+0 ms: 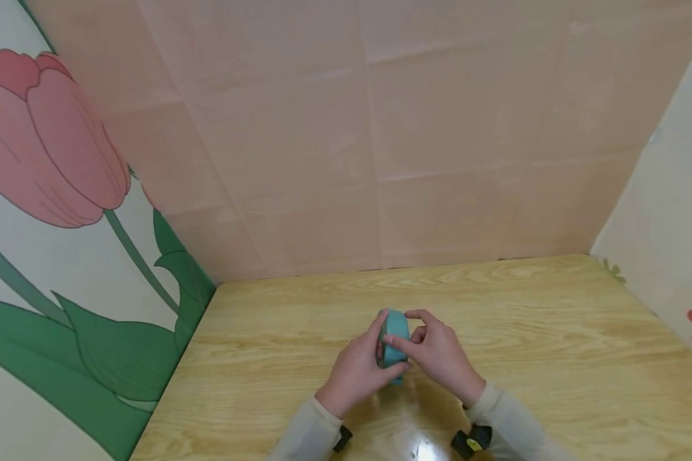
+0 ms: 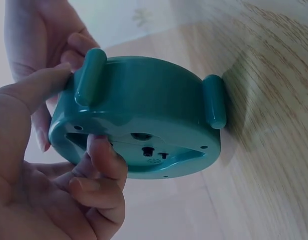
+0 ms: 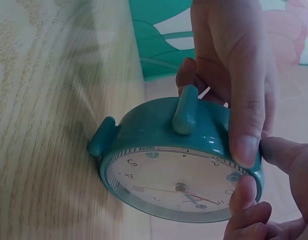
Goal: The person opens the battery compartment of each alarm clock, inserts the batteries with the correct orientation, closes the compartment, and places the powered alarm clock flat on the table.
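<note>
A teal round alarm clock (image 1: 399, 328) is between my two hands, on its side at the table surface. My left hand (image 1: 354, 374) grips it, thumb on the side wall by one stubby foot (image 2: 91, 77) and fingers curled at the recessed back, near a small black knob (image 2: 147, 151). My right hand (image 1: 443, 355) pinches the rim on the opposite side. The right wrist view shows the white dial (image 3: 164, 175) with numbers and hands, its edge partly covered by right-hand fingertips (image 3: 244, 192). Whether the clock's full weight rests on the table, I cannot tell.
The light wood-grain table (image 1: 277, 333) extends to a pink-beige sheet (image 1: 380, 141) at the back. A wall with a painted tulip (image 1: 63, 141) stands on the left, a pale wall (image 1: 669, 211) on the right. Dark bands (image 1: 471, 442) are around both wrists.
</note>
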`<state>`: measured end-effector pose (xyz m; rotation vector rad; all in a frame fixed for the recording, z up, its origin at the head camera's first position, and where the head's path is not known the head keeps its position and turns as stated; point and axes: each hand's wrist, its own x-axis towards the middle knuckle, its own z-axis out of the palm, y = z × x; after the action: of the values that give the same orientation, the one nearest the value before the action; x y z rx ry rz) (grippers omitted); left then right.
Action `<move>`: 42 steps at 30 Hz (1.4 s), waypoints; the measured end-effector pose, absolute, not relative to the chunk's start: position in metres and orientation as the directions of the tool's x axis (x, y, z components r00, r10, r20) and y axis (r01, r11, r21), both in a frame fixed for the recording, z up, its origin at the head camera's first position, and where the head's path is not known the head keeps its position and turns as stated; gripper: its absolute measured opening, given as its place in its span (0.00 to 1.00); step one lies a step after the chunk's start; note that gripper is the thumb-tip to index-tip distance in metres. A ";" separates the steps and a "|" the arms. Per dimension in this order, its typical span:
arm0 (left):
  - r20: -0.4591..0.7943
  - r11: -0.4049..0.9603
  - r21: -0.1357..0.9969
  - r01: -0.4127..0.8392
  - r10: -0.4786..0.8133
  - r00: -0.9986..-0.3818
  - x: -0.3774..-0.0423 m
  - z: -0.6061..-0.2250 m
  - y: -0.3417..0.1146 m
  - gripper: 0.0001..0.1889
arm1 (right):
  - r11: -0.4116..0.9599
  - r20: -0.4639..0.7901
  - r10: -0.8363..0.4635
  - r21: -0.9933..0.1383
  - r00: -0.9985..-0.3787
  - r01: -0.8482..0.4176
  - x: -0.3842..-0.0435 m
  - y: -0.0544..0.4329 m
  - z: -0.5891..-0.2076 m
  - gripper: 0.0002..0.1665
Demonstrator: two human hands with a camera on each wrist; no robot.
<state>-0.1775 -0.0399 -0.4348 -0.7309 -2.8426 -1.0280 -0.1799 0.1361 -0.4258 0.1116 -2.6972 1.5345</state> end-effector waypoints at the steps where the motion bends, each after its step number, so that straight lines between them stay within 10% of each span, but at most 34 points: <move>1: 0.198 0.679 0.580 0.449 0.417 -0.887 -0.177 -0.435 -0.039 0.49 | 0.508 0.066 -0.044 -0.858 -0.997 -0.080 -0.180 0.136 -0.426 0.47; 11: 0.244 0.770 0.467 0.435 0.361 -0.900 -0.174 -0.430 -0.037 0.47 | 0.515 0.089 -0.060 -0.851 -0.994 -0.108 -0.179 0.135 -0.429 0.42; 35: 0.185 0.652 0.662 0.370 0.337 -0.923 -0.179 -0.434 -0.048 0.48 | 0.548 0.088 -0.066 -0.829 -0.994 -0.110 -0.180 0.132 -0.435 0.45; 42: 0.163 0.627 0.692 0.358 0.347 -0.923 -0.182 -0.434 -0.054 0.48 | 0.569 0.105 -0.035 -0.816 -0.994 -0.106 -0.183 0.137 -0.440 0.27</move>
<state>-0.1823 -0.0540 -0.4341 -0.6114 -2.8210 -1.2042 -0.1833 0.1370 -0.4403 0.1227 -2.7138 1.4189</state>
